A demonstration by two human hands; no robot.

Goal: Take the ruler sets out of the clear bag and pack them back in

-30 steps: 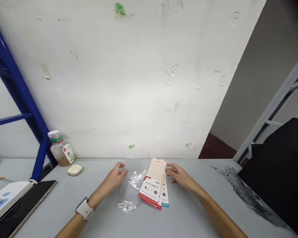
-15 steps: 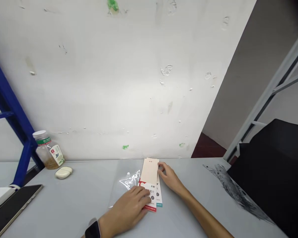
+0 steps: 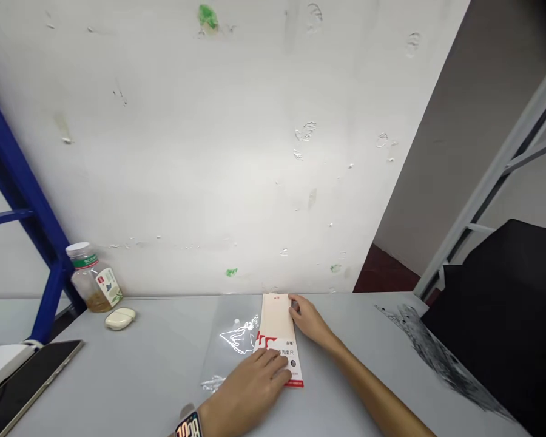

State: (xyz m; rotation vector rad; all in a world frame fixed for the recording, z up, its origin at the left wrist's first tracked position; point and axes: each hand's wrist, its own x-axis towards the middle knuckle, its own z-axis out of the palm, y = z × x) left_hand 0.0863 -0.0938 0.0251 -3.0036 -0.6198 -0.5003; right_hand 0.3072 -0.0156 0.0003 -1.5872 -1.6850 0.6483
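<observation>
Nearest, a smartwatch (image 3: 188, 425) on the left wrist, then the left hand (image 3: 250, 388), palm down, fingers lying across the lower end of a cream-and-red card packet (image 3: 276, 321) printed with Chinese ruler-set wording, not closed around it. Right hand (image 3: 310, 320) at the packet's upper right edge, fingertips (image 3: 293, 306) against the card; pinching or only touching, impossible to say from this angle. Packet lying lengthwise on the table, pointing away from the body, between the two hands and touching both; one packet in plain view, any others squared up beneath it too hidden to count. Partly under it and spreading to its left, one glinting sheet of clear plastic film (image 3: 236, 340), with one crumpled scrap of film (image 3: 212, 383) just beside the left hand. All of this on a pale grey tabletop (image 3: 141, 376). Off to the left, one black tablet (image 3: 31, 385) beside a white object (image 3: 2, 364), then one oval cream case (image 3: 119, 318) just beside one jar (image 3: 95, 286) with a white lid and brownish contents. To the right, a black smear (image 3: 437, 346) on the tabletop and a black object (image 3: 495, 291). Farthest, a blue metal shelf frame (image 3: 50, 297), a grey metal frame (image 3: 495, 182) and a scuffed white wall (image 3: 209, 152) with green marks.
</observation>
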